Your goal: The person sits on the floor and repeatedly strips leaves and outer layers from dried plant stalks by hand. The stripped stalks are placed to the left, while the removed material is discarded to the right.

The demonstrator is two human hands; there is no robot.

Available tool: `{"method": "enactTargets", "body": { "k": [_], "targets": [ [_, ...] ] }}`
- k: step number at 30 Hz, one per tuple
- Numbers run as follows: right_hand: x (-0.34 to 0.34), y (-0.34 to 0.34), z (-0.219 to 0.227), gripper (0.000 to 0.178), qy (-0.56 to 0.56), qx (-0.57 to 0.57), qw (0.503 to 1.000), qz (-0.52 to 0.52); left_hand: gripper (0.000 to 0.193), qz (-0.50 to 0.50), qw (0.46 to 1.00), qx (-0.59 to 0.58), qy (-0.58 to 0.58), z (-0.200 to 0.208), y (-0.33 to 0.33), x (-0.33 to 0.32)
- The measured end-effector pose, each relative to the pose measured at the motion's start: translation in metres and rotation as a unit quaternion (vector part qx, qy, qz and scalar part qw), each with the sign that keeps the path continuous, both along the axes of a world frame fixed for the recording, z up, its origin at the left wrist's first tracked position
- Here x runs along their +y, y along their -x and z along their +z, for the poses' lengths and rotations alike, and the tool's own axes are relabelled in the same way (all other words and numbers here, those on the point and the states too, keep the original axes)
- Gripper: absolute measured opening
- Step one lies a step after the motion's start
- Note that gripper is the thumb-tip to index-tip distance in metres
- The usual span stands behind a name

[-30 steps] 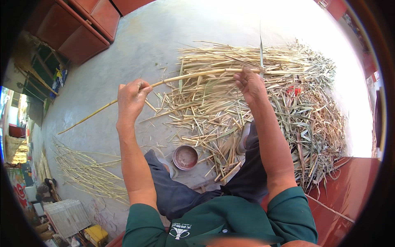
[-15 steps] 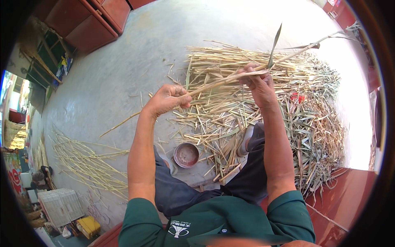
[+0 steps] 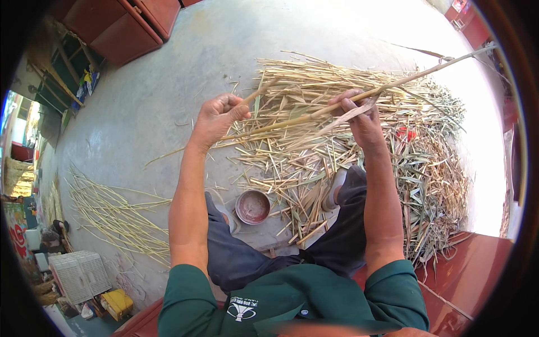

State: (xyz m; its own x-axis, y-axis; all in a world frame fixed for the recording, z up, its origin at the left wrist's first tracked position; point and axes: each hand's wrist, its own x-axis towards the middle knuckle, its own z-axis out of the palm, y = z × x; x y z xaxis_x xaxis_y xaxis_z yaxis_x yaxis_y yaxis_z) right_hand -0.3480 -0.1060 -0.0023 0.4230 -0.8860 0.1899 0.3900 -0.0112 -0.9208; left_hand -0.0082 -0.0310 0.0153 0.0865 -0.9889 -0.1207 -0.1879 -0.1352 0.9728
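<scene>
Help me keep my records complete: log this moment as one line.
left hand: pinching short tan strip | right hand: holding long stalk | nearby: round bowl, pile of dry stalks

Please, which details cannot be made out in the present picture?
In the head view:
Stalk: upper end cut off by the dark rim; one stretch hidden behind the left wrist.
Red thing: partly covered by leaves; kind unclear.
Bowl: residue inside too small to identify.
</scene>
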Motion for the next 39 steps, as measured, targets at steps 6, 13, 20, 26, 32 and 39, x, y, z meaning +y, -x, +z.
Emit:
{"method": "enactTargets", "body": {
  "k": [6, 13, 20, 26, 32, 39],
  "targets": [
    [0.010, -0.030, -0.010, 0.014, -0.064, -0.067, 0.996, -0.004, 0.036, -0.043, 0.794, -0.463, 0.391, 0.004, 0.074, 0.003],
    [0.001, -0.031, -0.018, 0.013, -0.201, -0.074, 0.973, -0.092, 0.010, -0.045, 0.817, -0.439, 0.370, 0.002, 0.061, -0.003],
    [-0.042, 0.046, -0.025, 0.015, -0.201, -0.103, 0.942, -0.247, 0.012, -0.053, 0.924, -0.349, 0.148, 0.008, -0.001, 0.007],
    [-0.050, 0.088, -0.029, 0.021, -0.227, -0.125, 0.912, -0.318, 0.012, -0.024, 0.972, -0.224, 0.062, 0.014, -0.041, 0.016],
    [-0.036, 0.084, -0.019, 0.027, -0.153, 0.079, 0.928, -0.330, 0.016, -0.004, 0.986, -0.159, 0.038, 0.009, -0.023, 0.022],
    [-0.046, 0.100, -0.033, 0.023, -0.241, -0.119, 0.932, -0.242, 0.015, 0.013, 0.976, -0.192, 0.103, 0.001, -0.003, 0.010]
  ]
}}
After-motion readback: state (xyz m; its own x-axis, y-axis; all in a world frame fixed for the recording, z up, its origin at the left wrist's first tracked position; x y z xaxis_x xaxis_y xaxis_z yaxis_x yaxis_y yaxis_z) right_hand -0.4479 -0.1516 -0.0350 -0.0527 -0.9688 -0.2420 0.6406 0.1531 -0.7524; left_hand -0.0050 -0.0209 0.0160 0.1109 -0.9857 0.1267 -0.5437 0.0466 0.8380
